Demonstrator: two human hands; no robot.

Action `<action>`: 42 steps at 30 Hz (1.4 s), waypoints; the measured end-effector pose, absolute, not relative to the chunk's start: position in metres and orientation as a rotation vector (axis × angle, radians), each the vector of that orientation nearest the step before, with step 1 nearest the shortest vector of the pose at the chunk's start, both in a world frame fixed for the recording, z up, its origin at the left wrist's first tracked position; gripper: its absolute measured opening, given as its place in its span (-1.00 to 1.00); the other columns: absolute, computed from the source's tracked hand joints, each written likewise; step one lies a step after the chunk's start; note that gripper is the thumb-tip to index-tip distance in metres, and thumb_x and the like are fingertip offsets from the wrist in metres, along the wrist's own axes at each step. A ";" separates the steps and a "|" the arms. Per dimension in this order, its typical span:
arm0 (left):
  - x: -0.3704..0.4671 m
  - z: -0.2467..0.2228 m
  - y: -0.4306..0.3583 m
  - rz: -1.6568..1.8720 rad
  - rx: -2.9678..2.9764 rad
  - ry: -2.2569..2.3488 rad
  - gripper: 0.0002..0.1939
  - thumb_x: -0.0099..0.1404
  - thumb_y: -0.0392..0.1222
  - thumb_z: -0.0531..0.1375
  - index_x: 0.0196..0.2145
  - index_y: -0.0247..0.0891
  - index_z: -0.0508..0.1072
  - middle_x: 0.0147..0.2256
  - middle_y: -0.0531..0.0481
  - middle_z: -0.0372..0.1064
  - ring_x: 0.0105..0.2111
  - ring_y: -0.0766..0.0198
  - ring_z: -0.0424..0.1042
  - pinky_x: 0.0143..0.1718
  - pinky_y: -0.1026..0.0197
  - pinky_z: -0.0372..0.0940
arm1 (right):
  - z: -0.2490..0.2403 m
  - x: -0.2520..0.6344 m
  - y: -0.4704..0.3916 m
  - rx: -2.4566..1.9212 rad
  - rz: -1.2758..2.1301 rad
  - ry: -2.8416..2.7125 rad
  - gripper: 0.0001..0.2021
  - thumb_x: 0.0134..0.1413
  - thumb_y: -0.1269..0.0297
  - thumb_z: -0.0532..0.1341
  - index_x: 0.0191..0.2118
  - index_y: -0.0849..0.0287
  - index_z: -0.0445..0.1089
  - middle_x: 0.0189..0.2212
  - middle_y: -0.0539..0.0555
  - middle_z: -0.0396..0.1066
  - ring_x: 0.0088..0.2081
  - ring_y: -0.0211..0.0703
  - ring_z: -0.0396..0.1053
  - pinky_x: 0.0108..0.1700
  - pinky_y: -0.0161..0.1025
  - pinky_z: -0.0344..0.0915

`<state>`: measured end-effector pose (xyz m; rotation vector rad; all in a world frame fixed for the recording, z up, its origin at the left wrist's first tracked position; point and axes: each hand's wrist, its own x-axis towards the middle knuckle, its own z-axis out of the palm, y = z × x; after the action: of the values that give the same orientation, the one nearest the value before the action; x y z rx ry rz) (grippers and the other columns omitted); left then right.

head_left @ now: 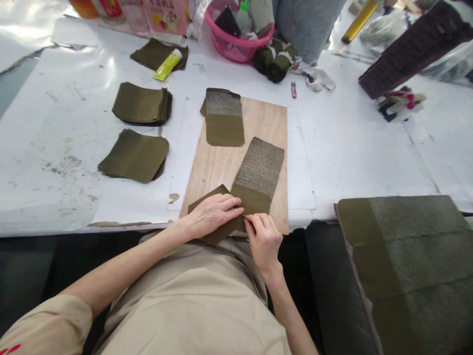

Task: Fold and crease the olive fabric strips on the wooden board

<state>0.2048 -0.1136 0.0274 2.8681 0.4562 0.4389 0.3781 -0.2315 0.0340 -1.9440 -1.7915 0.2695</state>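
My left hand (216, 214) lies flat on a plain olive fabric piece (207, 196) at the front edge of a wooden board, its fingers stretched to the right. Close to those fingertips, my right hand (265, 239) is closed in a pinch at the right edge of the same piece. Its fingertips partly hide the pinched spot. Just beyond both hands, an olive piece with a grey ribbed band (260, 165) lies slanted on the board, its plain end by my fingers. A similar banded piece (224, 118) rests farther back.
Under the work is the wooden board (199, 167). Two stacks of olive fabric pieces (141, 103) (135, 155) sit to the left. Behind are a yellow tube (167, 64), a pink basket (240, 47) and small pink snips (293, 89). Large olive sheets (414, 261) lie at the right.
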 end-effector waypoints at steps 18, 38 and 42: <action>0.200 0.031 -0.113 0.393 2.990 0.332 -0.66 0.38 -0.35 0.07 0.09 -0.31 0.34 -0.01 -0.19 0.35 -0.06 0.19 0.36 -0.02 0.15 0.32 | 0.033 0.383 -0.232 -1.872 0.108 -1.910 -0.86 0.28 0.37 0.14 -0.20 0.13 0.46 -0.33 0.06 0.43 -0.29 -0.22 0.33 -0.22 -0.31 0.22; 0.199 0.028 -0.115 0.411 3.022 0.325 -0.68 0.39 -0.31 0.08 0.08 -0.24 0.34 0.00 -0.17 0.36 -0.03 0.17 0.35 -0.10 0.15 0.26 | 0.033 0.384 -0.233 -1.888 0.067 -1.978 -0.85 0.27 0.40 0.13 -0.19 0.14 0.46 -0.34 0.06 0.41 -0.30 -0.23 0.31 -0.24 -0.31 0.20; 0.200 0.028 -0.116 0.412 3.061 0.315 -0.69 0.39 -0.32 0.08 0.07 -0.24 0.34 0.00 -0.16 0.37 -0.04 0.16 0.35 -0.11 0.15 0.26 | 0.032 0.385 -0.235 -1.902 0.071 -2.004 -0.84 0.27 0.41 0.13 -0.16 0.14 0.46 -0.32 0.07 0.40 -0.29 -0.23 0.29 -0.25 -0.31 0.21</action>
<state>0.2003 -0.1160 0.0279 3.0610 0.3150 0.4123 0.3852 -0.2349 0.0318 -1.9018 -2.0036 0.0712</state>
